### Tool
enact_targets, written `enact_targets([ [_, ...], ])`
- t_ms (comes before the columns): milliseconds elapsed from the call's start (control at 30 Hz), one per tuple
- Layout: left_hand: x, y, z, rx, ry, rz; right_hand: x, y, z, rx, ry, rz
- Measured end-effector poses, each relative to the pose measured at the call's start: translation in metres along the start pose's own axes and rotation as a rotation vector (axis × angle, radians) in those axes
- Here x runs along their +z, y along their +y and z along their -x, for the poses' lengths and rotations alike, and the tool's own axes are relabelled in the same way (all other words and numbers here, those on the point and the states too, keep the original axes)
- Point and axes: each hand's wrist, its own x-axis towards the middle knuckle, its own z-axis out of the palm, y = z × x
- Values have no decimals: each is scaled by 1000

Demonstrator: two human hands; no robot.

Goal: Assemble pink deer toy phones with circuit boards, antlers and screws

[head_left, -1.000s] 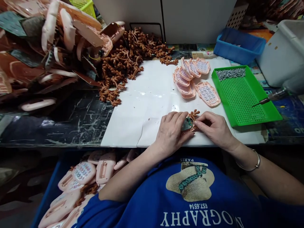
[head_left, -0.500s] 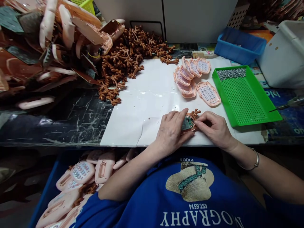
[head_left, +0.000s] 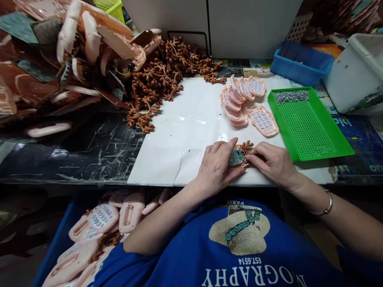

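Observation:
My left hand [head_left: 216,165] is wrapped around a toy phone shell [head_left: 237,156] lying on the white sheet, its green circuit board facing up. A brown antler-shaped piece [head_left: 247,146] sits at the shell's far right end. My right hand [head_left: 271,162] pinches at that end with thumb and forefinger, by the antler piece's base; what lies between the fingertips is hidden. Beyond my hands rests a loose pink keypad half [head_left: 263,120], and behind it a fanned stack of similar keypad halves [head_left: 235,104].
A green tray [head_left: 314,131] holding small metal screws [head_left: 291,96] is on the right, with a screwdriver [head_left: 369,100] hanging beyond it. Brown antler pieces [head_left: 152,85] and pink shells [head_left: 89,36] are heaped at left. Assembled toy phones [head_left: 103,217] fill a blue bin below.
The screwdriver at the right has swung up and away from the green tray. My right fingers have shifted slightly at the shell's end, and the view has tilted a little.

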Motion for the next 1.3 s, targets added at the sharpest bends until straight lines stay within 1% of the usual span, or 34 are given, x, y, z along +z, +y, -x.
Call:
enact_targets([
  [67,0,0,0,-2,-6,3,-1,0,-2,22,145,64],
  [100,0,0,0,-2,-10,3,-1,1,-4,36,195,64],
  [133,0,0,0,-1,-14,3,0,1,-6,46,205,39],
  [167,0,0,-1,-2,-17,3,1,2,-10,50,179,-4],
  [267,0,1,-1,-7,-24,1,4,5,-21,61,16,-129],
  [433,-1,2,-2,5,-41,-25,3,10,-33,131,-146,-175],
  [500,-2,2,-2,8,-33,-28,2,11,-34,160,-173,-237],
  [567,-2,2,-2,2,-39,-22,3,10,-34,190,-145,-279],
  [633,-2,2,-2,-7,-59,-15,5,7,-33,222,-94,-255],
  [700,-1,2,-2,-17,-72,-13,7,4,-33,236,-76,-196],
  [800,-1,1,-2,-25,-71,-9,8,1,-36,237,-106,-151],
  [933,0,1,-2,-17,-86,9,8,0,-38,258,-140,-194],
  [1033,0,2,-2,-14,-87,-5,10,0,-35,207,-122,-109],
  [1100,0,3,-2,-22,-94,-8,11,1,-32,160,-133,-60],
  [1167,0,3,-2,-28,-115,-4,10,2,-28,133,-143,-60],
  [1233,-1,3,-2,-32,-139,0,7,6,-26,102,-91,-5],
  [1300,-3,3,-2,-33,-168,11,2,11,-25,80,-9,186],
])
